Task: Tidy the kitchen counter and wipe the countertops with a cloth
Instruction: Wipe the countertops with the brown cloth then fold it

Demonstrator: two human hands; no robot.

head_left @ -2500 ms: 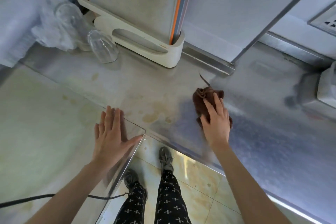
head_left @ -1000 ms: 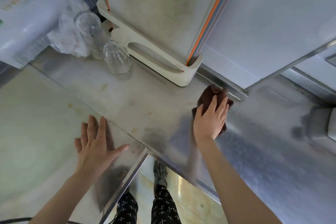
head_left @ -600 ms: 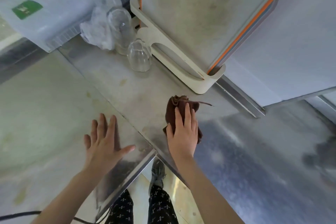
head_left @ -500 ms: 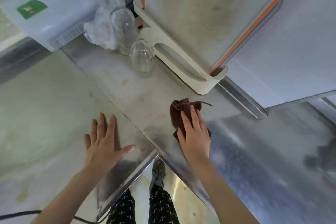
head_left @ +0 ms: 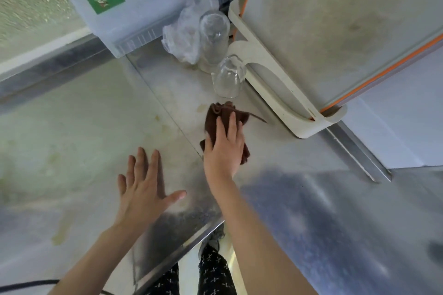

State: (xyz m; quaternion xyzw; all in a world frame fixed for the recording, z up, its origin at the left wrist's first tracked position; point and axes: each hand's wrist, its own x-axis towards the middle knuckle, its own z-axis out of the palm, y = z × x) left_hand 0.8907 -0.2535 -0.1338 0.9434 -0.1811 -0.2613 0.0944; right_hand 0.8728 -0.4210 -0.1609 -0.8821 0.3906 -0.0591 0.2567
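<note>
cable (head_left: 28,285): black, bottom-left corner, well left of the cloth, runs behind the L forearm.
plastic bin (head_left: 134,7): pale translucent w/ green sticker, far up-left of the cloth, on the counter's back part.
L hand (head_left: 143,189): flat on the steel counter (head_left: 311,223), fingers straight & spread, thumb out to the side; holds nothing. Down-left of the cloth, near it, not touching.
plastic bag (head_left: 184,38): crumpled, clear, above the cloth, against the tall glass.
tall glass (head_left: 213,38): clear, upside down, above the cloth.
small glass (head_left: 229,78): clear, upside down, just above the cloth, apart from it.
cloth (head_left: 221,115): brown, bunched, lies on the counter near the seam where two steel tops meet; a loose thread points right.
R hand (head_left: 224,148): palm down on the cloth, fingers straight & together, pressing; not curled round it.
board rack (head_left: 287,108): cream plastic base, right of the cloth, holds a big upright board w/ orange edge.
</note>
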